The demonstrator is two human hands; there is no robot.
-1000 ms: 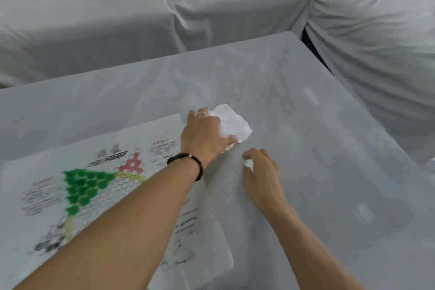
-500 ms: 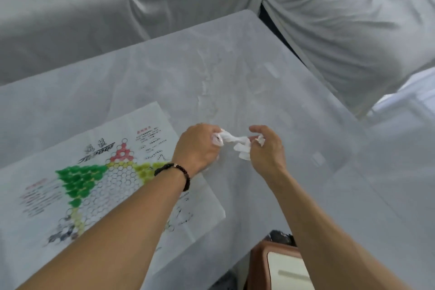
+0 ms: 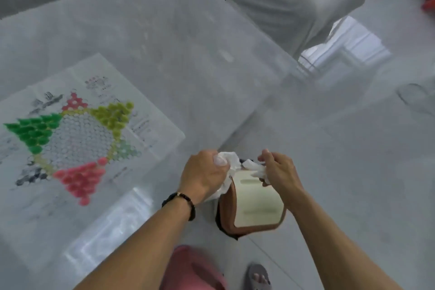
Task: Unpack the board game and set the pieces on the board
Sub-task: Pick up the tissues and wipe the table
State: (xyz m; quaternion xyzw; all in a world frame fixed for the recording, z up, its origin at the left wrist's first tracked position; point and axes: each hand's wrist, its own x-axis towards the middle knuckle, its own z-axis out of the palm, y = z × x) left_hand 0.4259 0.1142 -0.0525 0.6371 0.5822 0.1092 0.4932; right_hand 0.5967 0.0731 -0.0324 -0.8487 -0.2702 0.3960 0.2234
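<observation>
Spreading across the table (image 3: 188, 37) to my left, the game board (image 3: 77, 139) lies flat with green, yellow and red pieces on its star points. Past the table's edge, above a brown bin (image 3: 253, 209), my left hand (image 3: 204, 176) and right hand (image 3: 280, 172) both clutch crumpled white wrapping (image 3: 231, 160).

Nothing can be read anywhere in the head view. The board sheet (image 3: 77, 139) carries blocks of small dark print around its coloured star, at about 12, 3, 6 and 9 o'clock of the star, along with larger brush-like dark characters at about 11 and 8 o'clock, but all of it is too blurred to make out.
</observation>
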